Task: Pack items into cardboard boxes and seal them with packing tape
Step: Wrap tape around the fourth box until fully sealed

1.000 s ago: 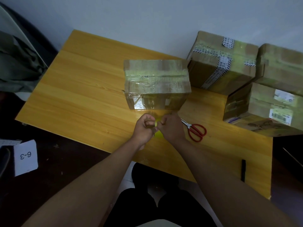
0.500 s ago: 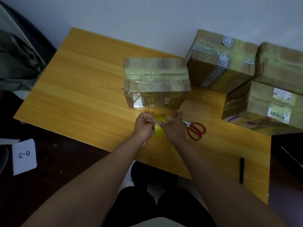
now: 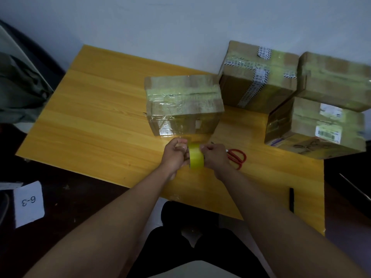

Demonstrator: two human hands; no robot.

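A taped cardboard box (image 3: 183,104) stands in the middle of the yellow wooden table (image 3: 96,117). Just in front of it, both hands hold a yellow roll of packing tape (image 3: 196,159) upright between them. My left hand (image 3: 175,154) grips the roll's left side with curled fingers. My right hand (image 3: 215,156) grips its right side, fingertips pinching at the roll's top edge. A faint clear strip seems to run from the roll toward the box's front face.
Three sealed boxes are stacked at the back right (image 3: 259,77), (image 3: 337,81), (image 3: 317,127). Red-handled scissors (image 3: 237,157) lie right of my right hand. A black marker (image 3: 291,199) lies near the table's front right edge. A paper labelled 6-3 (image 3: 29,203) lies on the floor, left.
The hands have drawn slightly apart, so more of the yellow roll shows between them. The boxes and scissors have not moved.
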